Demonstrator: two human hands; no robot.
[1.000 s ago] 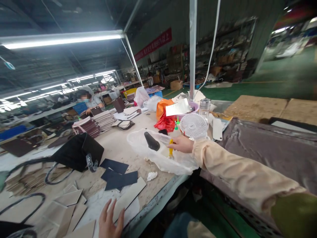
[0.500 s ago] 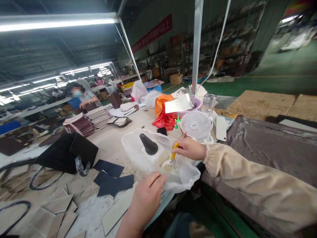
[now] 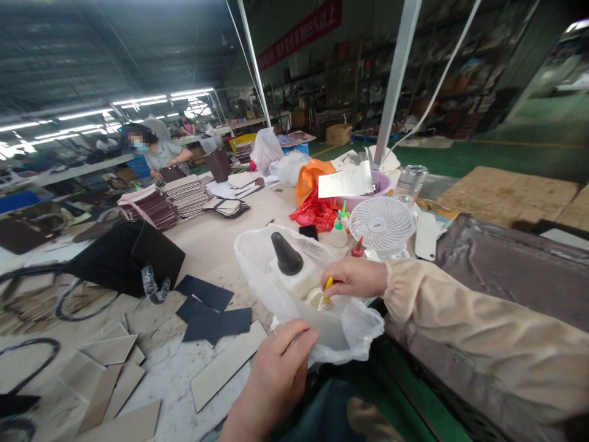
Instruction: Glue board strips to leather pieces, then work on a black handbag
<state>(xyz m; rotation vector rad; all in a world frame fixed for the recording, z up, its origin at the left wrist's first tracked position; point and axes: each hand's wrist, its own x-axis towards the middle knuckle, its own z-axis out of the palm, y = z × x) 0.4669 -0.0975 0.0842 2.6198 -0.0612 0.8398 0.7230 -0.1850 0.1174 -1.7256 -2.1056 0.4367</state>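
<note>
My right hand grips a brush by its yellow handle. The brush points down into a pale opening of a white container, and its bristles are hidden there. A black cone stands tilted on the same container. A translucent plastic bag lies around the container. Pinched on the bag's near edge is my left hand, its fingers curled. Left of the bag lie dark blue rectangular pieces and a long pale strip.
Beyond my right hand stand a white fan, small glue bottles and a red plastic bag. A black bag and stacked brown pieces occupy the left. Another person sits farther back.
The brush has gone lower into the container's opening, with my right hand closer to it. The plastic bag's near edge is raised at my left hand. The camera view has shifted.
</note>
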